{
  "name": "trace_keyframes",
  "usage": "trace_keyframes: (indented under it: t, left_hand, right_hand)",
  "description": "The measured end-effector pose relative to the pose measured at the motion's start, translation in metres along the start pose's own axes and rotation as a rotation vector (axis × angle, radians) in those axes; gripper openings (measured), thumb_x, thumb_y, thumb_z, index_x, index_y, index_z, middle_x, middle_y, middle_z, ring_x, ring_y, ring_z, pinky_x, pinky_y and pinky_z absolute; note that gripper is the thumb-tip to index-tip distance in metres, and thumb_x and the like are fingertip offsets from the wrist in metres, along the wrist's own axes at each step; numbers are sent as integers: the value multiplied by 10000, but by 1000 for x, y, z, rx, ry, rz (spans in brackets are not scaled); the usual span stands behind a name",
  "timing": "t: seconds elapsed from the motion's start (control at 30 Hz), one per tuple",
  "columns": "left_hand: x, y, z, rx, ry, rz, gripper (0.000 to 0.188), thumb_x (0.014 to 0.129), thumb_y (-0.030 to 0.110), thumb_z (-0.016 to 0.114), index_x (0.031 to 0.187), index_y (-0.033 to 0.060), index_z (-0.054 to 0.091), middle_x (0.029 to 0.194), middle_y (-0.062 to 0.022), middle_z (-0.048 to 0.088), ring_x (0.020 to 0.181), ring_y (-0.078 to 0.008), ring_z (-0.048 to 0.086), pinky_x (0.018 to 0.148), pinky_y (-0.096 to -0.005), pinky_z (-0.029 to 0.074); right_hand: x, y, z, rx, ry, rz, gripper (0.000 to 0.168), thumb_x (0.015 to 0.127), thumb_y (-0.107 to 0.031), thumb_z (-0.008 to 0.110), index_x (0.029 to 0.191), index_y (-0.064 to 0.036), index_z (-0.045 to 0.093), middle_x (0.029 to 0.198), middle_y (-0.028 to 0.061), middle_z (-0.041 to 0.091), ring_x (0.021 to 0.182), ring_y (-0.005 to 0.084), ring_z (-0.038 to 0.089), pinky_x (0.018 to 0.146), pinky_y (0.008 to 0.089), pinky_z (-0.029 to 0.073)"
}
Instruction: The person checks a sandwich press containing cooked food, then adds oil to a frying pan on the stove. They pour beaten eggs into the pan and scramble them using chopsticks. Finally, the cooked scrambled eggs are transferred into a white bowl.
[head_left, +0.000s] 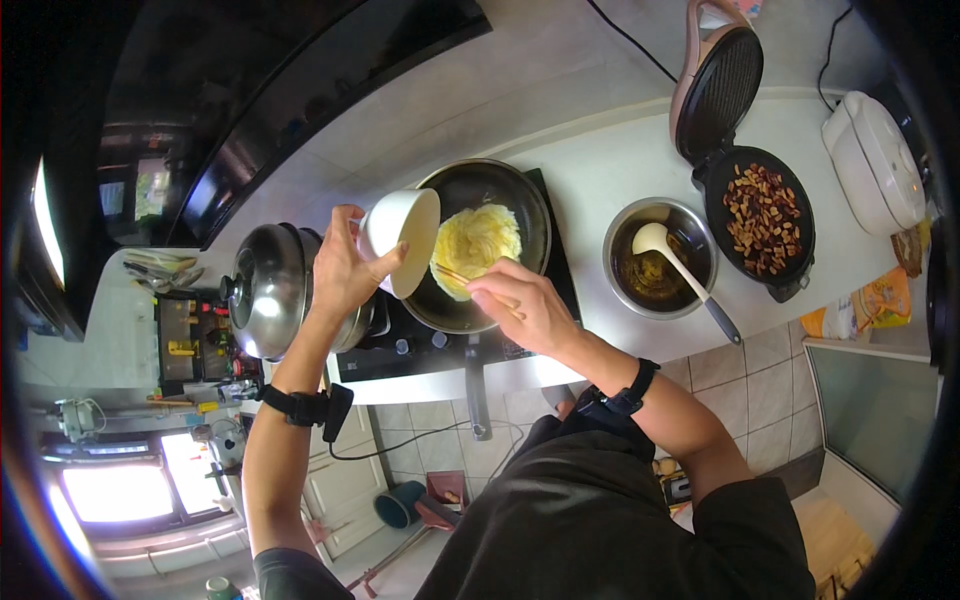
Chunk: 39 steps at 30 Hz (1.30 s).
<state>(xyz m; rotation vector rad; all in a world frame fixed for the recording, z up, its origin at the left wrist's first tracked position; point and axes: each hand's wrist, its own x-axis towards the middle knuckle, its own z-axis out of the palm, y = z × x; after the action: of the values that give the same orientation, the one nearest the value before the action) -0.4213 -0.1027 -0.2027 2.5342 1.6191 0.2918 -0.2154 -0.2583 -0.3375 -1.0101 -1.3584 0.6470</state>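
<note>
My left hand (345, 270) grips a white bowl (401, 232), tilted on its side over the left part of a dark frying pan (517, 195). Pale yellow egg (480, 240) lies puffed and partly set in the middle of that pan. Between the fingers of my right hand (532, 304) are wooden chopsticks (452, 274), their tips at the egg's lower left edge. Beneath the pan is a black cooktop (405, 367), and the pan's handle (477, 390) points toward my body. The bowl's inside is only partly visible.
Left of the pan stands a lidded steel pot (270, 292). To the right, a steel bowl (615, 289) holds dark liquid and a ladle (675, 266). Beyond it, an open electric griddle (712, 97) carries chopped brown-red pieces (765, 217). A white appliance (874, 165) sits at the far right.
</note>
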Motion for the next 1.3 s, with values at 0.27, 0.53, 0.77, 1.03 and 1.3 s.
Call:
trace_keyframes:
  t: [0.27,0.53,0.77,1.03,1.3]
  left_hand:
    - [-3,7,1,7,-27,-7,904,723,590,866,1320,31,482,1125,-242,675,1009,-389,707,891,-475,566]
    - [-7,4,3,19,-25,1,905,733,609,856,1317,25,487,1115,-244,677,996,-392,709,889,-472,568]
    - [-3,-22,7,-66,-57,-117,887,795,601,834,1349,3,484,1060,-221,681,958,-327,693,885,-426,560]
    - [5,-66,20,-315,-49,-282,879,805,606,837,1329,-18,507,1022,-179,673,949,-268,690,859,-379,558]
    - [-8,-74,12,-750,-104,-474,653,941,506,764,1296,15,520,1072,-101,639,952,-194,647,887,-333,516]
  right_hand:
    - [1,0,14,28,24,65,168,1013,-135,683,1108,-8,739,1000,122,662,870,310,700,757,389,565]
    - [3,13,14,100,201,133,199,1058,-133,639,1100,41,724,998,124,652,856,219,706,757,310,552]
    - [-2,22,6,226,265,207,271,1117,-166,562,1143,59,710,1076,102,630,931,196,766,791,273,615]
    - [-9,22,-1,216,259,231,283,1121,-184,555,1173,49,707,1112,98,619,998,214,770,804,272,630]
    - [-6,15,-11,47,231,143,185,1062,-125,633,1154,14,715,1029,120,639,890,228,711,759,325,568]
